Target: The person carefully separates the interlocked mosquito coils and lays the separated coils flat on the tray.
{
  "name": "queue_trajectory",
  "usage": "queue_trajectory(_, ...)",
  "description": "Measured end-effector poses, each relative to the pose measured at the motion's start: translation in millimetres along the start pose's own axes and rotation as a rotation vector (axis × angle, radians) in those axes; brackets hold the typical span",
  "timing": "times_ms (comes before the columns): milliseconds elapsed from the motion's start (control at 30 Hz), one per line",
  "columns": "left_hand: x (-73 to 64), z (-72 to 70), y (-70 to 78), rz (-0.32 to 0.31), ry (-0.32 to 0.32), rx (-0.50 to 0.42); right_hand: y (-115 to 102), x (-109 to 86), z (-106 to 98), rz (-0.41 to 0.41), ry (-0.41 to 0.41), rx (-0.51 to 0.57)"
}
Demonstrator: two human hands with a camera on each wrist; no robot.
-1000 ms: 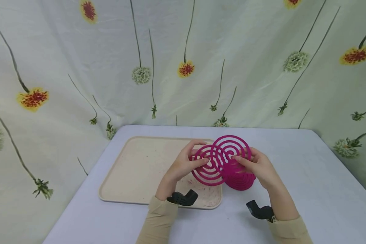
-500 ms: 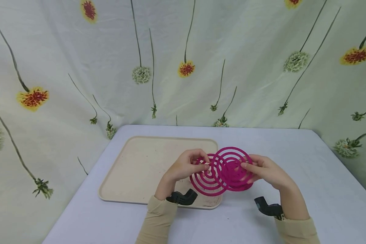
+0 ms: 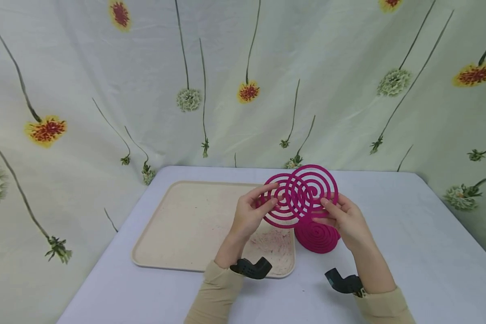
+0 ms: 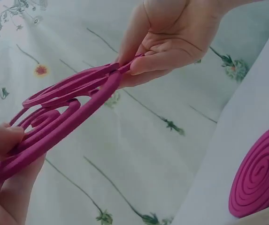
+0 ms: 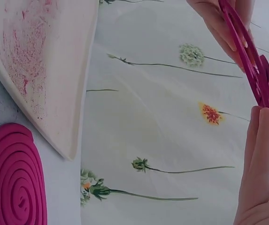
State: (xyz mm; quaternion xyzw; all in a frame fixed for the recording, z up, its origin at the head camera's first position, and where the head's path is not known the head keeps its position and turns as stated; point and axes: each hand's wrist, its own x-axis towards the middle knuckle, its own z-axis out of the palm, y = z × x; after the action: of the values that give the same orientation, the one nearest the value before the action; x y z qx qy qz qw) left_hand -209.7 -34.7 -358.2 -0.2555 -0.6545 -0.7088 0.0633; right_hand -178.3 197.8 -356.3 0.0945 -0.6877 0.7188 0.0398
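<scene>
My left hand [image 3: 249, 213] pinches a magenta mosquito coil [image 3: 283, 226] by its left part, thumb on the near face. Another coil [image 3: 312, 166] overlaps it on the right, and the thumb and fingers of my right hand [image 3: 346, 220] grip that one. Both are held up off the table, with gaps between their turns. Where they cross, I cannot tell whether they are interlocked or only overlapping. Below them a tightly wound magenta coil [image 3: 317, 237] lies flat on the table; the right wrist view shows its spiral [image 5: 12, 187] beside the tray.
A beige tray [image 3: 190, 225] lies on the left of the white-covered table [image 3: 393, 225], with pink smears and crumbs on its right part. A floral cloth [image 3: 332, 58] hangs behind the table. Black wrist cameras [image 3: 253, 268] sit on both wrists.
Both hands dipped with the two coils half a second ago, and now they are raised higher. The right hand went outward and came back in. The flat coil on the table is more exposed.
</scene>
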Motion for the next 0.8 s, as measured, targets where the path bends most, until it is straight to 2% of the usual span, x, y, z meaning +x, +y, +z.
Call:
queue_trajectory(67,0.4,-1.5,1.0,0.013,-0.04,-0.027,-1,0.2,0,-0.004,0.005,0.025)
queue_trajectory(133,0.4,-5.6,1.8,0.008,-0.105,-0.014,-2,-0.2,-3,-0.002,-0.038,0.011)
queue_trajectory(367,-0.3,-24.2,1.1,0.009,-0.343,0.128,-4,-4.1,-24,0.085,-0.3,-0.235)
queue_trajectory(467,-0.3,-26.0,1.2,0.005,-0.411,0.165,-6,-5.6,-27,0.102,-0.359,-0.288)
queue_trajectory(533,-0.7,-24.8,1.2,-0.001,-0.41,0.177,-5,-5.4,-26,0.087,-0.351,-0.289)
queue_trajectory(600,-1.0,-22.1,0.6,-0.01,-0.379,0.157,-5,-5.2,-24,0.053,-0.314,-0.282)
queue_trajectory(700,-0.6,-15.7,-0.4,-0.029,-0.295,0.111,-4,-4.0,-19,0.004,-0.224,-0.262)
queue_trajectory(800,0.1,-8.6,-0.6,-0.046,-0.205,0.058,-4,-3.2,-12,-0.006,-0.133,-0.234)
